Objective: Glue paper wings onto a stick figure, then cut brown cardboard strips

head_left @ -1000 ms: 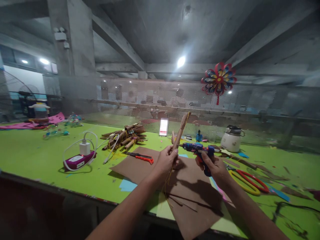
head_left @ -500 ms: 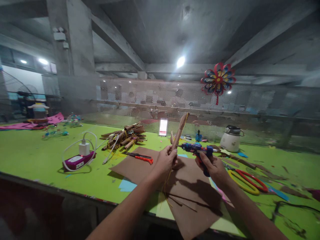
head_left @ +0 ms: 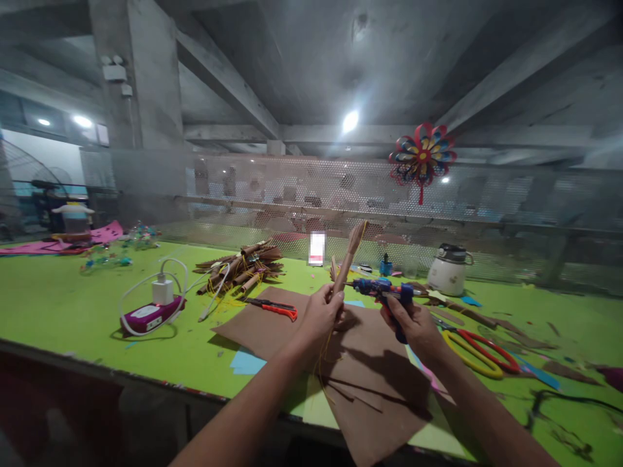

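Note:
My left hand (head_left: 325, 310) is closed around the lower end of a rolled brown paper tube (head_left: 349, 256), which leans up and to the right with a yellow string along it. In my right hand (head_left: 411, 324) is a dark blue glue gun (head_left: 384, 290), gripped by its handle. The gun's tip points left and meets or nearly meets the tube just above my left fingers. Beneath both hands lies a sheet of brown paper (head_left: 379, 383). A loose yellow string hangs below my left hand. My left fingertips are partly hidden.
A utility knife (head_left: 272, 308) lies left of my hands, behind it a pile of brown paper rolls (head_left: 243, 267). A purple power strip (head_left: 153, 314) with white cable stands farther left. Scissors (head_left: 479, 353) lie at right, a white jug (head_left: 448, 271) behind. A perforated screen (head_left: 272, 188) backs the green table.
Both hands keep nearly the same pose. The paper tube looks slightly turned, its top end showing differently. The whole view has shifted very slightly.

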The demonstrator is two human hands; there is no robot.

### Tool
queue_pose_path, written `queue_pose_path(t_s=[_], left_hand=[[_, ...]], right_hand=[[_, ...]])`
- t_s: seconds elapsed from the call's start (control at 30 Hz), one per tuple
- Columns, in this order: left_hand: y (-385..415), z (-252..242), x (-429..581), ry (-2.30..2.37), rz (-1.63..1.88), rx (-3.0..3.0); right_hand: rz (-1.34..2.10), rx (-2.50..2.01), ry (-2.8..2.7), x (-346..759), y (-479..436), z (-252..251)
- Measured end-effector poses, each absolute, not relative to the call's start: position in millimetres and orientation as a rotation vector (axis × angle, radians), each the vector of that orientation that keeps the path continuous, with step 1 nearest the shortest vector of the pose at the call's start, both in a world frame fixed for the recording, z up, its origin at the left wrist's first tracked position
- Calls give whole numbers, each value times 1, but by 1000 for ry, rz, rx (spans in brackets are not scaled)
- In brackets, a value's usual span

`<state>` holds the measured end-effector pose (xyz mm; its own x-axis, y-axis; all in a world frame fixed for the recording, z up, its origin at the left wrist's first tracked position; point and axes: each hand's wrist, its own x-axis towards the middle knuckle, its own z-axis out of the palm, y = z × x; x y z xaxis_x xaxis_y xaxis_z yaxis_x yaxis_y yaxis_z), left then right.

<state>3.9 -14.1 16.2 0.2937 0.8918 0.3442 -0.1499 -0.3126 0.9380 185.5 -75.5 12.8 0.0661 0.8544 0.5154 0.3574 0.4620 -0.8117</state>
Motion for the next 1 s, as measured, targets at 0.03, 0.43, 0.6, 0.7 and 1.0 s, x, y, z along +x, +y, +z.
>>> queue_pose_path(t_s=[0.03, 0.43, 0.6, 0.7, 1.0], left_hand=[[-14, 17, 4, 713, 1246, 1511], [-10, 13, 6, 723, 1262, 1528], [-10, 12, 6, 793, 1291, 1614], [-10, 11, 5, 827, 1304, 1652], [-12, 14, 4, 846, 1313, 1646]], right_hand=[[522, -1106, -1524, 185, -75, 12], [456, -1139, -1542, 184, -76, 12], [451, -1127, -1528, 183, -75, 10], [460, -1119, -1519, 183, -74, 9], [423, -1142, -1538, 181, -76, 10]])
